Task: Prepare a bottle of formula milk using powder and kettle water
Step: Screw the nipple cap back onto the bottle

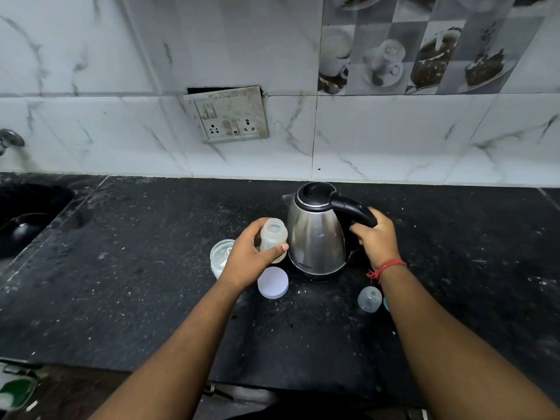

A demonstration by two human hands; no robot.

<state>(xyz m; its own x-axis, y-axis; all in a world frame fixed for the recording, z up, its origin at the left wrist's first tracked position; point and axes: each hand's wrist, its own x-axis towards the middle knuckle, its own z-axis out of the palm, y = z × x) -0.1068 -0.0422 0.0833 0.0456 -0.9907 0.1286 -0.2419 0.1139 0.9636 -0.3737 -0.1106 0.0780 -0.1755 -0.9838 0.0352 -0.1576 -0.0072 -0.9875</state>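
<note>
Left hand (248, 256) wraps the open baby bottle (273, 237), fingers behind, thumb across the front low on the body; bottle is roughly upright, mouth tipped slightly toward the camera, no teat or collar on it. Cannot tell if it rests on the black countertop (136, 283) or is raised just off it. Right hand (375, 237) is curled round the black handle of the steel kettle (315, 234); kettle base looks seated on the counter, lid down. Key relation: the bottle stands just beside the kettle's left flank, nearly touching the steel wall, while the spout points left and away, at the far upper left of the kettle body. So the bottle mouth lies nearer the viewer than the spout and at about the same side; handle and spout run along a right-to-left axis, with the bottle at the spout end. Judgement: pouring water is the step in hand, and it calls for lifting the kettle and tipping it leftward over the bottle mouth, which is narrow; spill or scald on the left fingers is the risk. Behind the left wrist sits an open powder jar (221, 256), its flat pale lid (272, 282) on the counter just below the bottle. A clear bottle cap (369, 299) lies near the right forearm, well clear of the kettle.
</note>
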